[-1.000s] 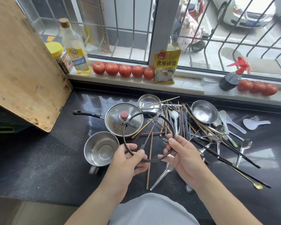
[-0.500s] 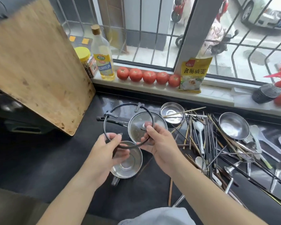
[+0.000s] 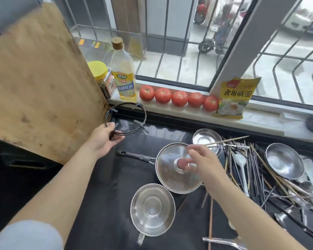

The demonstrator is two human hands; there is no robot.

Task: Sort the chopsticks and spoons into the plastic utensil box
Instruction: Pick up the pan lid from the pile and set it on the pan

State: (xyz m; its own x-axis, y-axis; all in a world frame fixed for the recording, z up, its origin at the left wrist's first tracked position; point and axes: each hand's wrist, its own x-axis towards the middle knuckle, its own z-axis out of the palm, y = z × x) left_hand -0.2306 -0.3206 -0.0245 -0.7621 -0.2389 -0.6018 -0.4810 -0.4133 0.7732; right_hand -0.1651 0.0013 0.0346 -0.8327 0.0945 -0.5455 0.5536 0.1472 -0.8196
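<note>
In the head view, the chopsticks (image 3: 249, 170) are seen as a tangled heap of thin dark and pale wooden sticks at the right of the glossy black tabletop (image 3: 101, 195), lying crosswise over one another. The spoons (image 3: 241, 170) are mixed into the same heap: white plastic ones with long handles and polished steel ones with round bowls. One pale stick is propped across the rim of a small steel bowl (image 3: 206, 141).

A black wire ring (image 3: 126, 119) with small clips is held by the left hand (image 3: 105, 139) at the back left of the tabletop, beside the leaning wooden board (image 3: 38, 83); the grip is a pinch of thumb and fingers on the near edge of the ring. The right hand (image 3: 204, 163) is blurred above the glass-and-steel pan lid (image 3: 177, 168), its fingers loosely spread and nothing held, near the red knob (image 3: 181, 163).

A round steel cup (image 3: 152, 210) stands just in front of the lidded pan. A steel ladle bowl (image 3: 284, 161) rests among the sticks. Five red tomatoes (image 3: 179, 98) are lined along the pale sill, between a yellow-labelled bottle (image 3: 123, 74) and a yellow packet (image 3: 235, 98).
</note>
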